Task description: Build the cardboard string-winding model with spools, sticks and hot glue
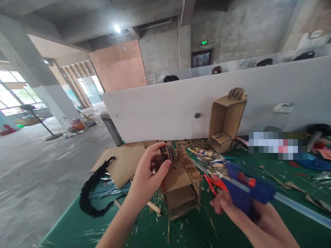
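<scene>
My left hand (152, 172) has its fingers wrapped round a dark, layered cardboard piece (170, 153) at the top of a small cardboard structure (178, 179). That structure stands on the green table, with an open compartment in its lower front. In my right hand (245, 213) is a blue glue gun (240, 187), pointing up and left, with a clear glue stick out of its back end. The gun is slightly blurred. Red-handled scissors (210, 184) lie between the structure and the gun, partly hidden by it.
A taller cardboard box (224, 120) stands at the back against a white partition (160, 110). Flat cardboard (124, 162), a black fuzzy strip (88, 196) and a wooden stick (153, 207) lie to the left. Scraps litter the green table (219, 227). Heads show beyond the partition.
</scene>
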Motion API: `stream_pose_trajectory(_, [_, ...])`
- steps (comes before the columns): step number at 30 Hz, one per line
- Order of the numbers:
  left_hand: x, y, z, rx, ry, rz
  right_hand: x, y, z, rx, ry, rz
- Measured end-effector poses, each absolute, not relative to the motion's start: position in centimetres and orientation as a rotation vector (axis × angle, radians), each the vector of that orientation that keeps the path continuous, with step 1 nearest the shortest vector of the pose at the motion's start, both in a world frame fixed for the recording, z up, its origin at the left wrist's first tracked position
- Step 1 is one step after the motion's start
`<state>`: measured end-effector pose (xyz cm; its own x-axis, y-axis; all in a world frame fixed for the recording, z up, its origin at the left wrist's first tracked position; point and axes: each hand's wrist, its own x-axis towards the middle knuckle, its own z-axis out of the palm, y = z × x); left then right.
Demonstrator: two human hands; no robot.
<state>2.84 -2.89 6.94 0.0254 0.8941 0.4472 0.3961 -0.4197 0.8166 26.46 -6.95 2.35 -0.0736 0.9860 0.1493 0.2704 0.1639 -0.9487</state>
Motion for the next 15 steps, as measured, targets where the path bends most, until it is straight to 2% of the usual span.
stream_pose_trajectory(6, [2.6, -2.8, 6.7, 1.774, 1.271, 1.37, 24.5, -5.5, 4.7, -1.096, -1.835, 0.338])
stream_pose_trajectory(9, [2.6, -2.9, 6.7, 1.817, 1.282, 1.392, 24.9, -5.0, 5.3, -0.955, -2.042, 0.19])
stream_pose_trajectory(15, [2.6, -3.2, 7.2, 1.874, 1.345, 1.387, 25.3, -6.6, 5.1, -0.953, -2.205, -0.14])
